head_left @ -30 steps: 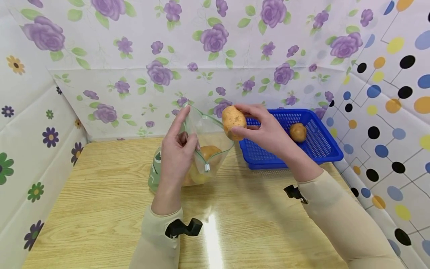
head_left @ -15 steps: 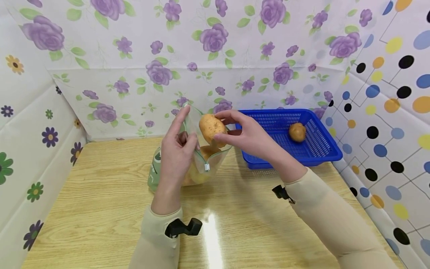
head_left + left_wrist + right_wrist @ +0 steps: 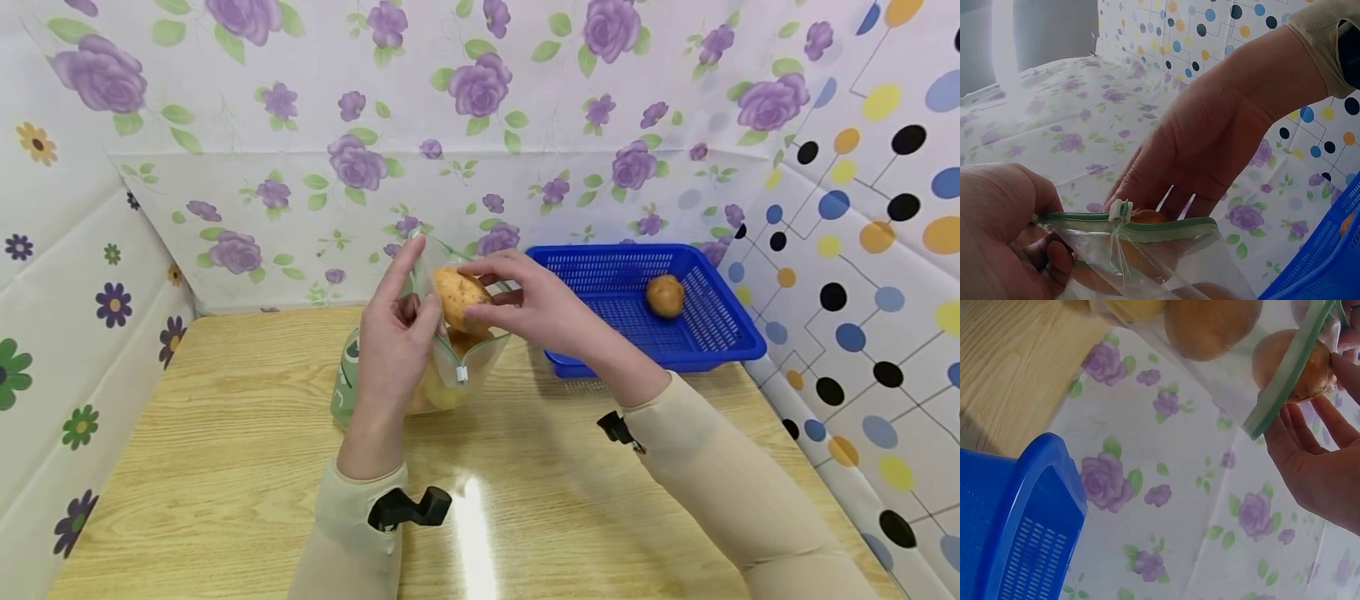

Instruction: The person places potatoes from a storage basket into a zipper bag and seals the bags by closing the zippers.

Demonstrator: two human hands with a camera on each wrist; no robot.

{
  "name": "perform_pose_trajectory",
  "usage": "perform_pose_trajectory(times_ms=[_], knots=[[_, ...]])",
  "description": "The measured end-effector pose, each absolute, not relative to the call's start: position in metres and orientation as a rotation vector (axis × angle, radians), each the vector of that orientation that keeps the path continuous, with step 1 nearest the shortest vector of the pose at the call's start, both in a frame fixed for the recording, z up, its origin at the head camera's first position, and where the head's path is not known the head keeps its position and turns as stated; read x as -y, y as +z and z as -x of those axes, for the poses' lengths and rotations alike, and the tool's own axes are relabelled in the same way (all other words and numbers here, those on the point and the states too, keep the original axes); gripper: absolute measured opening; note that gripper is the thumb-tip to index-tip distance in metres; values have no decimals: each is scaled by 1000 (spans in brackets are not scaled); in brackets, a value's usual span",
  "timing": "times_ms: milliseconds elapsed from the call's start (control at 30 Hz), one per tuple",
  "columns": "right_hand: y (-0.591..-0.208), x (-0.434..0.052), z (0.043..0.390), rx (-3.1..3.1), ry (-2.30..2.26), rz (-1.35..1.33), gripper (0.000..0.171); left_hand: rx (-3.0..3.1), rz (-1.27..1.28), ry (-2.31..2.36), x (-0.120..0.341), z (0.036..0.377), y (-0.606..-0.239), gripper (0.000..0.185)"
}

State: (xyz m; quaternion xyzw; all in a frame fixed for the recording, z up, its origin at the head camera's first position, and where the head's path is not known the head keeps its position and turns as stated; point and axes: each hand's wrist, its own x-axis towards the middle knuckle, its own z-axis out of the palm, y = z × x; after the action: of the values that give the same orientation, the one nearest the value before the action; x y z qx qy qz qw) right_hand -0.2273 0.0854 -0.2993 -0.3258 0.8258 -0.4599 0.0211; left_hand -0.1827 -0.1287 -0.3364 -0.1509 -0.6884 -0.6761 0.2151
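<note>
My left hand [image 3: 396,346] grips the rim of a clear zip bag [image 3: 486,357] with a green edge, its index finger stretched up along the mouth. At that mouth my right hand [image 3: 542,302] pinches a light brown potato [image 3: 456,293] between thumb and fingers. The right wrist view shows this potato partly behind the bag's green zip strip [image 3: 1291,369]. Lower in the bag lie a brown potato [image 3: 1210,325] and a yellowish one [image 3: 1138,307]. A white slider [image 3: 1120,211] sits on the zip. The left hand hides part of the bag.
A blue perforated basket [image 3: 738,346] stands right of the bag, with one potato [image 3: 665,296] in it. Both rest on a wooden table [image 3: 247,467]. Flowered sheeting [image 3: 300,208] rises behind, and dotted sheeting [image 3: 862,333] on the right.
My right hand has carried the potato left and slightly down, from beside the bag's rim into its mouth. The left hand and bag have stayed in place.
</note>
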Motion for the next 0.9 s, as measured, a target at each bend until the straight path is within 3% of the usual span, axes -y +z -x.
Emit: perform_pose_trajectory(times_ms=[433,733,900], knots=[[-302,-79,226,-2603,-1395,960,33,1924,413,-1870,130,181,-336,73],[-299,-79,226,-2604,-1368,1066,43,1929,405,-1811,136,187,-323,73],[-297,-80,226,-2628,-1455,1133,31,1973,362,-1739,143,187,-309,74]])
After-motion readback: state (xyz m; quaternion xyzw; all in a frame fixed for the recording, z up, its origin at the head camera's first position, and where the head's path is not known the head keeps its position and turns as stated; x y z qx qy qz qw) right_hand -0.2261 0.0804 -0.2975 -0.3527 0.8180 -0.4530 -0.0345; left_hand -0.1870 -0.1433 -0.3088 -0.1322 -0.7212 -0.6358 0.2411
